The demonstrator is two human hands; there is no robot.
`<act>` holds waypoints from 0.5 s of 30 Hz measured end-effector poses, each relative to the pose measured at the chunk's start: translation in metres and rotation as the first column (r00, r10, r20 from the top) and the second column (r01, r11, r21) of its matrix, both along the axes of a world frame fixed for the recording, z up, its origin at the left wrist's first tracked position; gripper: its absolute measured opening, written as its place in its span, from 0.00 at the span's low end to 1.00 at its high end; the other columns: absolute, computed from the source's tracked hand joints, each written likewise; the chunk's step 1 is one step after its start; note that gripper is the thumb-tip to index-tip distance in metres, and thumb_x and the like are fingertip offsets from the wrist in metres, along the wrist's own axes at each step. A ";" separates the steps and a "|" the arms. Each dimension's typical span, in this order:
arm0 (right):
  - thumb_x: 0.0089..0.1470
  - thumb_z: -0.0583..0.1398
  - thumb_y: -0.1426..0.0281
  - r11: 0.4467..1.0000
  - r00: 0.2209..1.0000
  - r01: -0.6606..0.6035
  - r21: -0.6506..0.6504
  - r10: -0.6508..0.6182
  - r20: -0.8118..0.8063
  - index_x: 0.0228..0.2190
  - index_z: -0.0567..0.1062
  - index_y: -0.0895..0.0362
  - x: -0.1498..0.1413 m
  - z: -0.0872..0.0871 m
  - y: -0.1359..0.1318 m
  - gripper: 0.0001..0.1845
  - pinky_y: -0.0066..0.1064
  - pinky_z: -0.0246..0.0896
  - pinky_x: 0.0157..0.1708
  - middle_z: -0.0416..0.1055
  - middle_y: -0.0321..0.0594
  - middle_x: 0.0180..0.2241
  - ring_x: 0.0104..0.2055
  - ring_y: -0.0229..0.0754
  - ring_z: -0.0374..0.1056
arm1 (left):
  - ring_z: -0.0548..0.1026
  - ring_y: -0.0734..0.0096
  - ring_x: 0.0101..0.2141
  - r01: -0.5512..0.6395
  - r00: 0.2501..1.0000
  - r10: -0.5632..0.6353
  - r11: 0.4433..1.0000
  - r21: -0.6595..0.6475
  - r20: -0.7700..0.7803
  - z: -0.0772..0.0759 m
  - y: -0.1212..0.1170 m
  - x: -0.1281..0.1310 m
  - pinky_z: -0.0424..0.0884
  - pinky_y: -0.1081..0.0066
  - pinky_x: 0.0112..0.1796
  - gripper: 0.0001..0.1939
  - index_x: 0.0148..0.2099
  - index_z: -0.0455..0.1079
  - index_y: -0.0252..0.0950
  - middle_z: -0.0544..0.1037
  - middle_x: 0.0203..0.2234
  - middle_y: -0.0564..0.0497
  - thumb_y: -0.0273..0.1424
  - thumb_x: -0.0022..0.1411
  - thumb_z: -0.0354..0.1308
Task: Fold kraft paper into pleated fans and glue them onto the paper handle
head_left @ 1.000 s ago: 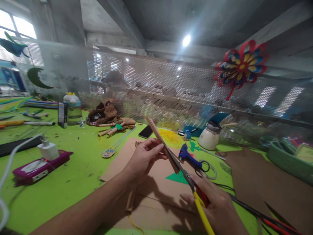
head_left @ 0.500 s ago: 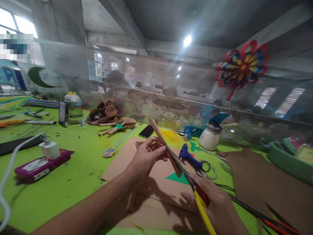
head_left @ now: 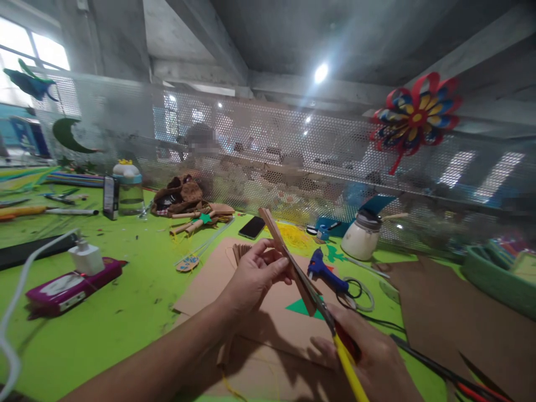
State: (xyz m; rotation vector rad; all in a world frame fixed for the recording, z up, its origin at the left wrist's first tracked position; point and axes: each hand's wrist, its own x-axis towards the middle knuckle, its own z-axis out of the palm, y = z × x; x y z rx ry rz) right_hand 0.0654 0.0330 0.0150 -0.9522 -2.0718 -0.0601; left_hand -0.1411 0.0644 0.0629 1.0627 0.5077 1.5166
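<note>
My left hand (head_left: 253,276) pinches a long brown cardboard strip (head_left: 288,258), held up at a slant above the table. My right hand (head_left: 368,357) is wrapped round the yellow and red handles of a pair of scissors (head_left: 330,326). The scissor blades run along the lower part of the strip and touch it. Beneath both hands lie flat brown cardboard sheets (head_left: 268,312) with a small green paper triangle (head_left: 302,307) on top.
A blue glue gun (head_left: 324,271) with its black cord lies just beyond the strip. A white jar (head_left: 360,234), a black phone (head_left: 251,226) and yellow shreds sit farther back. A purple power strip (head_left: 71,282) with a white charger lies left on the green table (head_left: 125,301). A perforated metal screen bounds the back.
The strip and both hands have drifted slightly right and down, with the scissor blades staying against the strip. The view has shifted a little.
</note>
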 end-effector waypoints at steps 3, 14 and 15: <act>0.55 0.58 0.58 1.000 1.000 -0.001 -0.001 0.001 -0.016 0.43 0.74 0.58 -0.002 -0.002 -0.001 0.19 0.28 0.68 0.25 0.75 0.45 0.30 0.27 0.44 0.73 | 0.73 0.73 0.27 -0.003 1.000 0.003 1.000 -0.001 -0.003 0.001 -0.001 0.000 0.69 0.73 0.27 0.13 0.39 0.67 0.34 0.75 0.28 0.51 0.28 0.51 0.66; 0.55 0.59 0.60 1.000 1.000 0.009 0.002 -0.009 0.015 0.44 0.73 0.57 0.001 -0.007 0.000 0.18 0.27 0.68 0.25 0.76 0.47 0.35 0.30 0.44 0.73 | 0.72 0.74 0.28 0.002 0.999 -0.002 1.000 -0.003 -0.035 -0.002 0.000 -0.001 0.68 0.74 0.27 0.11 0.39 0.67 0.33 0.74 0.28 0.50 0.27 0.53 0.64; 0.55 0.59 0.60 1.000 1.000 0.013 0.007 -0.013 0.016 0.43 0.74 0.57 0.002 -0.008 0.000 0.18 0.27 0.68 0.24 0.76 0.47 0.35 0.30 0.44 0.74 | 0.72 0.74 0.28 -0.002 0.999 0.002 1.000 -0.011 -0.032 -0.001 -0.001 -0.002 0.67 0.74 0.27 0.11 0.38 0.67 0.33 0.74 0.28 0.50 0.27 0.53 0.64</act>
